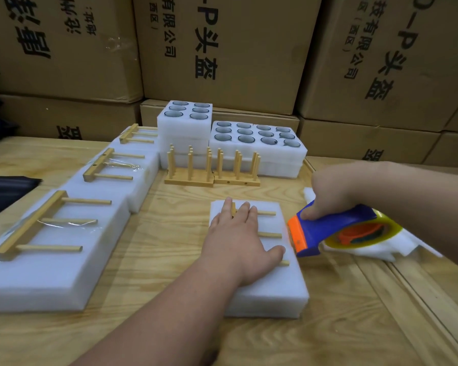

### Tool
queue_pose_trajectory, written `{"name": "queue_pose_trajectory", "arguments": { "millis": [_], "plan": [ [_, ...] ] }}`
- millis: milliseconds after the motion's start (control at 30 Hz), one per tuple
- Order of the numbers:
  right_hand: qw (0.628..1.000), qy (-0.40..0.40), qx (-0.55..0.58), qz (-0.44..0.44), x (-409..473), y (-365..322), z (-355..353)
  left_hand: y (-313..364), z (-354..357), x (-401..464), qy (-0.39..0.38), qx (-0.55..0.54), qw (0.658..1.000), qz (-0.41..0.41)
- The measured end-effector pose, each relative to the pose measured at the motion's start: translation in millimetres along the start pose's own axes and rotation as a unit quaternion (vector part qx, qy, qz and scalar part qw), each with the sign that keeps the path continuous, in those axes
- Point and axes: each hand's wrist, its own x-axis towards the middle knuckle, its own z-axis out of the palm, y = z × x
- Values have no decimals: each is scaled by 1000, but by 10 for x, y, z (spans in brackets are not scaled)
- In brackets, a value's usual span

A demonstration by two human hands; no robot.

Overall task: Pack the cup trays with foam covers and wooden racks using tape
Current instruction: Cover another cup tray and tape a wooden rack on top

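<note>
The foam-covered tray [270, 286] lies flat near the table's [169, 207] front, long axis running away from the viewer; a wooden rack [269, 235] on top points its pegs right. The left hand [238, 239] presses it, fingers spread flat. The right hand [331, 196] grips a tape dispenser [328, 231] at the tray's right edge

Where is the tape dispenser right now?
The tape dispenser is on the right of the head view, gripped by the right hand beside the right edge of the foam pack that the left hand presses on.
</note>
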Motion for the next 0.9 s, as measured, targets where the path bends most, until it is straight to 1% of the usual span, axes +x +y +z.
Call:
{"name": "queue_pose_trajectory", "arguments": {
  "millis": [67,133,200,267,333,400,467,533,567,633,733,833,900],
  "plan": [
    [1000,-15,-21,-3,10,-155,-88,3,4,7,1,0,1000,2],
    [998,-7,-62,-6,17,-335,-143,-5,8,6,5,0,1000,3],
    [993,28,-118,-10,12,-514,-156,-4,10,1,8,1,1000,4],
    [985,83,-149,-14,-16,-657,-163,10,10,-4,9,6,1000,2],
    [979,127,-157,-10,-57,-766,-159,20,-2,-1,8,11,1000,2],
    [978,138,-156,-12,-95,-872,-73,26,-11,-4,4,11,1000,4],
    [976,135,-166,-46,-133,-973,141,31,-14,-16,-2,6,1000,5],
    [972,163,-155,-67,-131,-952,313,30,-23,-18,1,16,1000,3],
    [970,187,-141,-57,-122,-876,312,25,-26,-17,2,22,1000,3],
    [974,207,-88,-9,-123,-651,268,29,-27,-27,-5,28,999,14],
    [970,221,52,87,-196,-216,247,42,-49,-44,-29,58,998,27],
    [944,253,155,148,-463,116,437,42,-79,-28,-66,72,995,29],
    [915,293,222,168,-714,239,637,37,-91,-24,-82,67,994,30]
  ]
}}
